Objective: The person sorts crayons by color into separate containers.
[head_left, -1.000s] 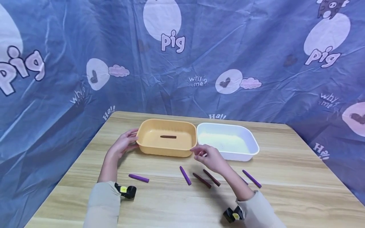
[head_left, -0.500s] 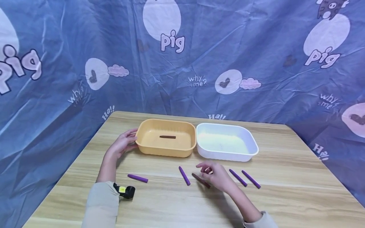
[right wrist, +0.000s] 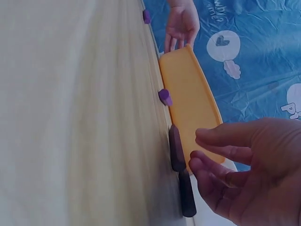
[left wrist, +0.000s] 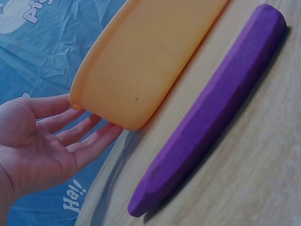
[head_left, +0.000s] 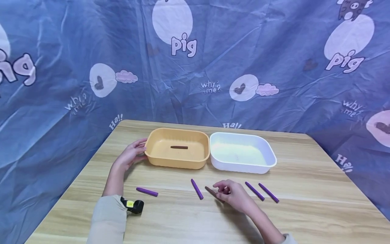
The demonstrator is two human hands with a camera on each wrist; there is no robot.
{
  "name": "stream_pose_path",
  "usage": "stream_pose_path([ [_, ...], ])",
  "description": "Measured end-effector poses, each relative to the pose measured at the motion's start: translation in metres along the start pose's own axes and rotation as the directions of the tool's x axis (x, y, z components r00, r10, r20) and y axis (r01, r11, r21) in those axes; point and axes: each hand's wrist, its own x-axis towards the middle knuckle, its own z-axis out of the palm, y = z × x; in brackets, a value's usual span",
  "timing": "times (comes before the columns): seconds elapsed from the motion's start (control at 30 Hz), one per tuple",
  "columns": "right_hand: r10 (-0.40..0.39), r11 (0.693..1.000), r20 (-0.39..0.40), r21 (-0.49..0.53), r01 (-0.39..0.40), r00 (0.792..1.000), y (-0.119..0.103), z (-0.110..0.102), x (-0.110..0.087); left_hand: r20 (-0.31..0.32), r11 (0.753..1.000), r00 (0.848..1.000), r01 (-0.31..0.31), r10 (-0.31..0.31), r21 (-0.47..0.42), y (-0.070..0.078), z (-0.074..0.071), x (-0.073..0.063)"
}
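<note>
A blue backdrop [head_left: 182,84] hangs behind the table [head_left: 170,217], where the orange bin [head_left: 176,163] stands right beside the white bin [head_left: 240,167]. The left hand [head_left: 131,154], fingers stretched out, touches the orange bin's left end. The right hand [head_left: 236,196] is at two brown crayons [right wrist: 177,149] on the table, thumb and fingertips bent but parted, pinching nothing. Four purple crayons [head_left: 197,189] lie around it; a third brown one [head_left: 179,147] lies inside the orange bin

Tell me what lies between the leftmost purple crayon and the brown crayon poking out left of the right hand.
Another purple crayon lies there, touching neither; the head view shows it, closer to the brown crayon than to the leftmost purple crayon.
</note>
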Motion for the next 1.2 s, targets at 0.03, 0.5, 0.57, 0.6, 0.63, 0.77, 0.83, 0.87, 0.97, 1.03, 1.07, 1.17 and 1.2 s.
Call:
stream_pose_path([
  [0.03,-0.001,1.0,-0.001,-0.01,0.001,1.0,0.0,0.001,-0.001,0.001,1.0,1.0,-0.003,0.003,0.005,0.0,0.0,0.0],
  [0.5,-0.075,0.974,-0.028,-0.216,0.067,0.997,0.003,0.009,-0.014,0.008,1.0,1.0,0.0,0.0,0.014,0.0,0.0,-0.002],
  [0.57,-0.084,0.968,-0.034,-0.239,0.073,0.996,0.004,0.009,-0.015,0.008,1.0,1.0,-0.001,0.001,0.014,0.0,0.0,-0.002],
  [0.6,-0.086,0.965,-0.039,-0.253,0.073,0.996,0.004,0.009,-0.014,0.008,1.0,1.0,-0.002,0.001,0.017,0.0,0.0,-0.002],
  [0.63,-0.087,0.961,-0.044,-0.265,0.073,0.995,0.005,0.01,-0.014,0.007,1.0,1.0,-0.002,0.002,0.018,0.0,0.0,-0.001],
  [0.77,-0.09,0.951,-0.064,-0.301,0.067,0.994,0.005,0.011,-0.013,0.002,1.0,1.0,-0.003,0.003,0.021,0.0,-0.001,-0.001],
  [0.83,-0.092,0.948,-0.069,-0.311,0.066,0.993,0.005,0.012,-0.013,0.005,1.0,1.0,-0.004,0.004,0.021,0.0,-0.001,0.0],
  [0.87,-0.091,0.947,-0.07,-0.315,0.064,0.993,0.005,0.012,-0.013,0.006,1.0,1.0,-0.004,0.004,0.021,0.0,-0.001,0.0],
  [0.97,-0.09,0.944,-0.077,-0.324,0.06,0.993,0.004,0.013,-0.013,0.008,1.0,1.0,-0.002,0.002,0.021,0.0,-0.001,0.0],
  [1.03,-0.086,0.944,-0.089,-0.325,0.053,0.992,0.004,0.013,-0.014,0.008,1.0,1.0,0.0,-0.001,0.021,0.0,-0.001,0.0],
  [1.07,-0.084,0.945,-0.094,-0.323,0.05,0.992,0.003,0.013,-0.014,0.009,1.0,1.0,0.0,0.0,0.023,0.001,-0.001,0.0],
  [1.17,-0.074,0.948,-0.111,-0.316,0.035,0.991,0.002,0.013,-0.014,0.009,1.0,1.0,0.001,-0.001,0.026,0.001,0.0,-0.001],
  [1.2,-0.07,0.95,-0.113,-0.312,0.031,0.991,0.002,0.012,-0.014,0.007,1.0,1.0,0.002,-0.002,0.025,0.002,0.0,-0.001],
])
